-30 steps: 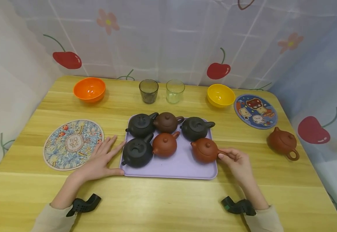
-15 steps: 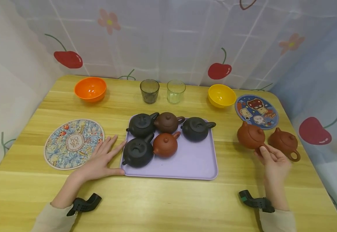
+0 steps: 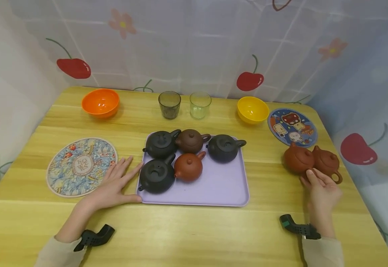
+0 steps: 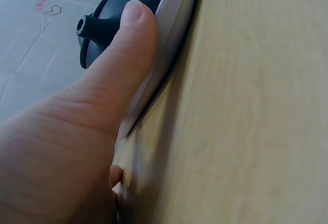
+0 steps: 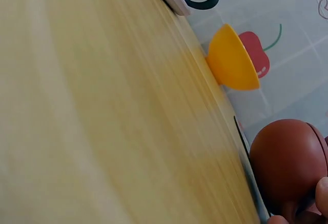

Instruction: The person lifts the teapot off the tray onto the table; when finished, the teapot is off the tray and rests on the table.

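My right hand (image 3: 324, 193) pinches the handle of a reddish-brown teapot (image 3: 298, 158) at the table's right side. Close against it on the right sits another reddish-brown teapot (image 3: 326, 161). In the right wrist view the held teapot (image 5: 287, 162) fills the lower right corner, with fingertips at its handle. My left hand (image 3: 111, 189) lies with fingers spread at the left edge of a lilac tray (image 3: 214, 194), thumb touching its near corner. Nearest to it on the tray is a black teapot (image 3: 156, 177), whose spout shows beyond the thumb in the left wrist view.
Also on the tray are a black teapot (image 3: 162, 144), a dark brown teapot (image 3: 190, 141), an orange-brown teapot (image 3: 188, 168) and another black teapot (image 3: 223, 148). Behind stand an orange bowl (image 3: 101, 104), two glasses (image 3: 169, 105) and a yellow bowl (image 3: 253, 110). Round mats (image 3: 81, 167) lie left and right.
My right hand has lifted the reddish-brown teapot off the tray's right end and carried it right, beside the other reddish-brown teapot. The left hand has stayed at the tray.
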Demonstrator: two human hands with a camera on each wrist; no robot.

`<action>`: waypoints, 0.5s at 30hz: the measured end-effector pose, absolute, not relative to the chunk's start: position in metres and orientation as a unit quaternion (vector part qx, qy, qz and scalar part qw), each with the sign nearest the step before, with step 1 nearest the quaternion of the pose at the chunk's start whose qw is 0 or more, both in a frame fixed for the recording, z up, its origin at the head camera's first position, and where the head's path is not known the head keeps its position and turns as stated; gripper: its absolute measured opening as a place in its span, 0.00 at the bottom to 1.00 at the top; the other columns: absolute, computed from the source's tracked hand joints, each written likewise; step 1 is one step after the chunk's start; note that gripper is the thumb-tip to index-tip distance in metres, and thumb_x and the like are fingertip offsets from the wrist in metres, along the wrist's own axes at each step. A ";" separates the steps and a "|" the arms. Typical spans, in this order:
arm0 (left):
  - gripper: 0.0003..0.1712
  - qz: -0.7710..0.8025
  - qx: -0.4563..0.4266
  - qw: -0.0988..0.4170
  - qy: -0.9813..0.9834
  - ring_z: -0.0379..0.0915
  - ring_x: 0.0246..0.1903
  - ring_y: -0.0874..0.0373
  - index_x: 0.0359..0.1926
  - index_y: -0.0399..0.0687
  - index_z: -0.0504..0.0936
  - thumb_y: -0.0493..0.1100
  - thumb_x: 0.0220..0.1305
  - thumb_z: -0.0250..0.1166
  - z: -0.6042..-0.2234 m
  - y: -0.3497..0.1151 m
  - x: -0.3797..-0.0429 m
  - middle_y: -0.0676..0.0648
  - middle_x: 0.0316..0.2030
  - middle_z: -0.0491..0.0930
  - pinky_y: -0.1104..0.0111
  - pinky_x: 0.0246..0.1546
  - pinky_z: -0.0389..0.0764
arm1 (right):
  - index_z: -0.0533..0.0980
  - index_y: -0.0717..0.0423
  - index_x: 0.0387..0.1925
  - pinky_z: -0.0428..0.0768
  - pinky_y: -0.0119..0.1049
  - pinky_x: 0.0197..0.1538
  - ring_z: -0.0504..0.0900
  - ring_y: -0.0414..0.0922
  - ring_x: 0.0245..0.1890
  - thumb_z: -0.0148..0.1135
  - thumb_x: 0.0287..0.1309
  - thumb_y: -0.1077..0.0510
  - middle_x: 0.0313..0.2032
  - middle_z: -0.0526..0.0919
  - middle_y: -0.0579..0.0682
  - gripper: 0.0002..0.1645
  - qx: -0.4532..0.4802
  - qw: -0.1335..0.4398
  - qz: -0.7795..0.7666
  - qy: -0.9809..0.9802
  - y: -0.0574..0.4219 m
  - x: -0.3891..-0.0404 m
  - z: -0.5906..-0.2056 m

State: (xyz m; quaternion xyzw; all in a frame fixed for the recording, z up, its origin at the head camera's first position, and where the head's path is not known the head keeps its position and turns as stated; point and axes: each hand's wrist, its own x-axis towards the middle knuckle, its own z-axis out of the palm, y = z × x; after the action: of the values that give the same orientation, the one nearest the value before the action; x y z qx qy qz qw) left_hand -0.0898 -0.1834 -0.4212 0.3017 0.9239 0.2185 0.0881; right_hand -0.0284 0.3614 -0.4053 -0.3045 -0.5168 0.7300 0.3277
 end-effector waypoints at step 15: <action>0.54 0.219 0.302 0.082 0.924 0.27 0.63 0.43 0.66 0.59 0.45 0.69 0.42 0.59 -0.422 -0.184 -0.089 0.40 0.65 0.34 0.52 0.58 0.28 | 0.78 0.70 0.31 0.77 0.36 0.24 0.81 0.45 0.24 0.69 0.32 0.71 0.23 0.82 0.55 0.16 -0.302 0.325 0.724 -0.529 0.361 -0.031 -0.409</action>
State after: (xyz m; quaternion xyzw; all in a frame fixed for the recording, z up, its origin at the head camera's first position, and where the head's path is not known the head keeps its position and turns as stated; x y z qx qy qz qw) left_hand -0.0895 -0.1837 -0.4219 0.3021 0.9240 0.2195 0.0822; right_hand -0.0309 0.3612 -0.4087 -0.3022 -0.5287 0.7237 0.3247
